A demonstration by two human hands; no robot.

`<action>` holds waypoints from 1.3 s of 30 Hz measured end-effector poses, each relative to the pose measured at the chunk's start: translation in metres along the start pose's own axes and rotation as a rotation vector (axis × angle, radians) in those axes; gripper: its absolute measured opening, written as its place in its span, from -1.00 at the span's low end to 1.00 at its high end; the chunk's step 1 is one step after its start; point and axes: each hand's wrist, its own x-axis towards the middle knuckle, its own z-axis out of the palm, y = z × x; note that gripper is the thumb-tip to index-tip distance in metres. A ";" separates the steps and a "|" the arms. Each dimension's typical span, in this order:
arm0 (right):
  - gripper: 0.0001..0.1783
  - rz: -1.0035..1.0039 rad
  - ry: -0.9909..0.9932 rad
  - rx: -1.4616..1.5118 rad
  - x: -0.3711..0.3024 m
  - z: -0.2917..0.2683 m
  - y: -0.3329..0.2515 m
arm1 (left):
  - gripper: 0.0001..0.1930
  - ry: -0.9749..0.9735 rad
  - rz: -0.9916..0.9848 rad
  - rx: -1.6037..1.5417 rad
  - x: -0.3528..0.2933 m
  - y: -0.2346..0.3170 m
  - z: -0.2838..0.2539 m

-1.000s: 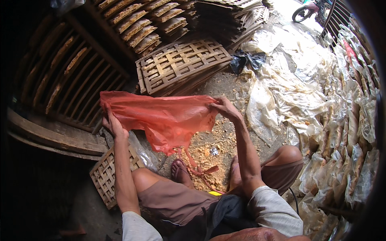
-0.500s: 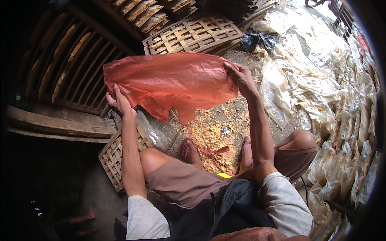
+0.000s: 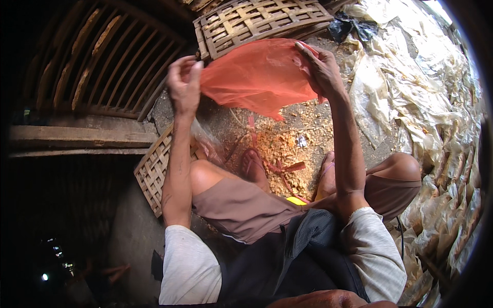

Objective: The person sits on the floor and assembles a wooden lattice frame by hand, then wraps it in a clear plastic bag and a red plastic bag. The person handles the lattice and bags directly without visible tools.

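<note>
Right hand (image 3: 324, 72): thumb and bent fingers pinch the right edge of the sheet, bunching it slightly.
Left hand (image 3: 184, 84): fingers loosely curled, thumb raised, just beside the sheet's left end; it is blurred, so I cannot tell whether it grips the plastic.
Red plastic sheet (image 3: 257, 77): thin, see-through in places, creased, rounded along the top and drawn to a ragged point below; it hangs in the air between the hands, above the crumb-strewn floor.
Crumbs (image 3: 308, 120): coarse, grainy, yellow-brown, scattered thickly around the feet.
Red strips (image 3: 292, 167): narrow, limp and tangled, lying between the feet.
Woven panel (image 3: 262, 20): flat wooden slats crossed over and under in a rectangular frame, beyond the sheet.
Small woven panel (image 3: 154, 177): the same weave, tilted beside the left knee.
Rack (image 3: 123, 66): dark, straight wooden bars on the left.
Cloudy plastic (image 3: 441, 102): crumpled, shiny, off-white layers spread along the right.
Black plastic (image 3: 352, 26): a wrinkled scrap near the woven panel's corner.
</note>
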 end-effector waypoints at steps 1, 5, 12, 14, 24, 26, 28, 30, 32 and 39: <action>-0.56 0.030 -0.045 -0.001 -0.005 0.007 -0.009 | -0.51 -0.200 -0.061 -0.068 -0.004 0.015 0.005; -0.57 -0.093 -0.117 0.063 0.005 0.027 0.023 | -0.33 -0.687 0.039 -0.017 -0.039 0.072 0.050; -0.60 -0.099 -0.122 0.192 -0.020 0.067 -0.004 | -0.26 -0.549 -0.028 -0.035 -0.044 0.073 0.057; -0.59 -0.097 -0.131 0.061 -0.019 0.057 -0.009 | -0.34 -0.554 -0.063 -0.158 -0.038 0.067 0.046; -0.77 -0.576 0.056 -0.751 -0.021 0.030 -0.039 | -0.74 -0.668 -0.143 -0.378 -0.024 0.060 -0.004; -0.81 -0.723 0.115 -0.902 -0.020 0.031 -0.039 | -0.75 -0.661 -0.113 -0.299 -0.025 0.061 -0.004; -0.79 -0.763 0.115 -0.755 -0.013 0.035 -0.031 | -0.73 -0.686 -0.094 -0.319 -0.023 0.058 -0.002; -0.76 -0.648 0.067 -0.598 -0.015 0.041 -0.025 | -0.71 -0.714 -0.141 -0.483 -0.023 0.048 0.002; -0.76 -0.529 0.058 -0.543 -0.021 0.051 -0.024 | -0.70 -0.733 -0.148 -0.268 -0.019 0.046 0.001; -0.75 -0.517 0.029 -0.621 -0.017 0.056 -0.012 | -0.50 -0.452 0.072 -0.153 -0.036 0.055 0.025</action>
